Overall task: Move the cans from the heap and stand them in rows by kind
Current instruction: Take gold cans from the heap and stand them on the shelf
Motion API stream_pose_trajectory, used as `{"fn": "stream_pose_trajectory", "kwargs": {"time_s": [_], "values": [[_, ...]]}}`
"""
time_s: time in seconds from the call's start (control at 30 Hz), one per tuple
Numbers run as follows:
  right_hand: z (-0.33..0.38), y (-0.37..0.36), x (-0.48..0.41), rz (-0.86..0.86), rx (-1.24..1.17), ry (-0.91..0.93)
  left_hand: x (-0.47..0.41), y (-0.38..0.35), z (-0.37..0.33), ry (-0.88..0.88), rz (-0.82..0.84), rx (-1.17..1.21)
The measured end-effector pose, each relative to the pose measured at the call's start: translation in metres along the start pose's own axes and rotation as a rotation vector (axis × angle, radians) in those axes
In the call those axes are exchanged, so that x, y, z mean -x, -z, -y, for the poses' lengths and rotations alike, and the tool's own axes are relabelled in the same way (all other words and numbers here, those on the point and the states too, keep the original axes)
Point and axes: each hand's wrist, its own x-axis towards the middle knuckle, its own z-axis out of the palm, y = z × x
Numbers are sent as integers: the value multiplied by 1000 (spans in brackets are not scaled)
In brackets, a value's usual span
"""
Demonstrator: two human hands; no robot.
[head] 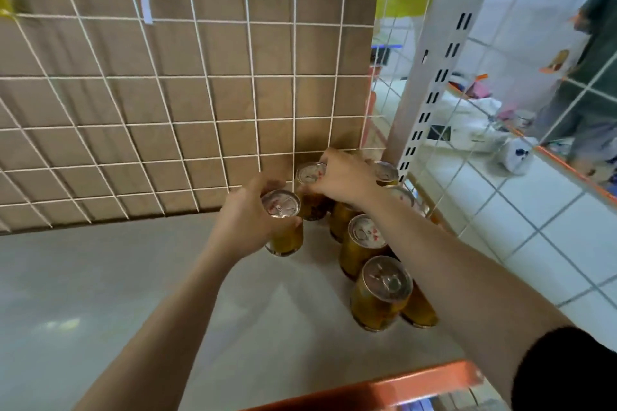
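Several gold cans with silver pull-tab lids stand upright at the right end of a grey shelf (100, 294). My left hand (245, 220) grips one gold can (283, 223) from its left side, at the left of the group. My right hand (340, 177) reaches over the group and holds the top of a darker can (310, 190) at the back, by the mesh wall. In front of it a row of gold cans runs toward me, the nearest can (380, 294) being the largest in view. My right forearm hides part of the cans on the right.
A white wire grid backed by brown cardboard (167, 93) closes the shelf's back. A white perforated upright (437, 70) and wire mesh bound the right side. An orange shelf edge (384, 387) runs along the front. A person stands beyond on the tiled floor (594, 77).
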Motion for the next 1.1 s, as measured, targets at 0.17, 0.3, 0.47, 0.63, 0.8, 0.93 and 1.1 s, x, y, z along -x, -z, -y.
{"fn": "stream_pose_trajectory", "kwargs": {"time_s": [0.17,0.3,0.47,0.63,0.8,0.93,1.1], "values": [[-7,-8,-13,-41,116,15,-11,-13,-9,-20,46,-3],[-8,-15,-22,-7,162,4,-18,-24,-11,-41,104,-23],[-16,-13,-22,43,84,53,-19,-33,-3,-85,103,-8],[-28,-6,-18,45,-99,114,-14,-39,5,31,57,-36],[-32,-6,-9,-8,-135,161,-11,-42,-1,-19,118,19],[-31,-3,-2,-25,-175,194,-8,-51,-1,-42,146,75],[-31,-9,-1,-14,-144,195,-4,-57,-3,30,175,82]]}}
